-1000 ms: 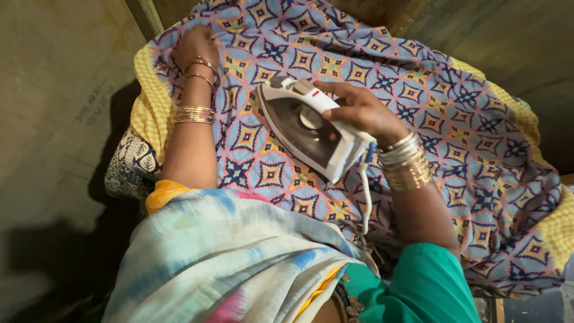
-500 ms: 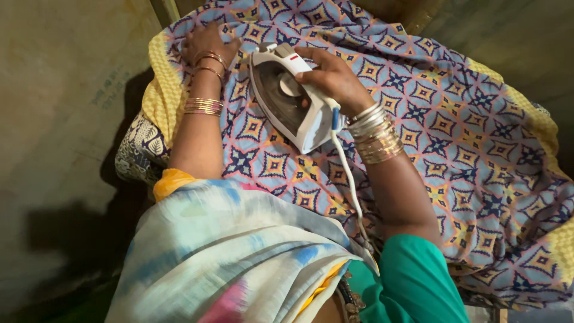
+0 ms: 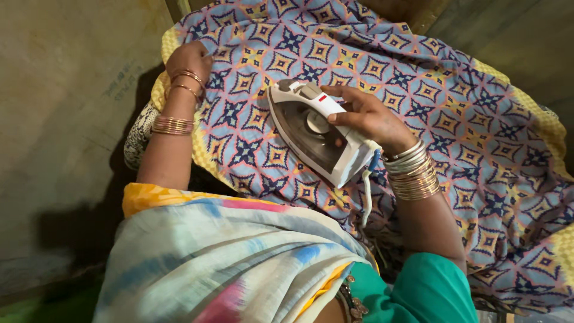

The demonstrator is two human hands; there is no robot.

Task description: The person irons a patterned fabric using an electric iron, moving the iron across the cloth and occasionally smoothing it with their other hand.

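Nearest the camera: a pale wrap with blue, pink and yellow patches (image 3: 227, 263) and a green sleeve (image 3: 427, 290) fill the lower edge.
Right hand (image 3: 368, 116): fingers curled tight around the handle of the white iron (image 3: 317, 131), which lies soleplate-down on the cloth, nose pointing away.
Cord (image 3: 367, 194): hangs from the iron's heel toward the body; best kept off the pressed patch.
Patterned cloth (image 3: 454, 113): blue star print, spread flat over a yellow under-layer.
Left hand (image 3: 190, 58): fingers closed on the cloth's far edge, pulling it taut; holding that tension probably keeps creases from setting.
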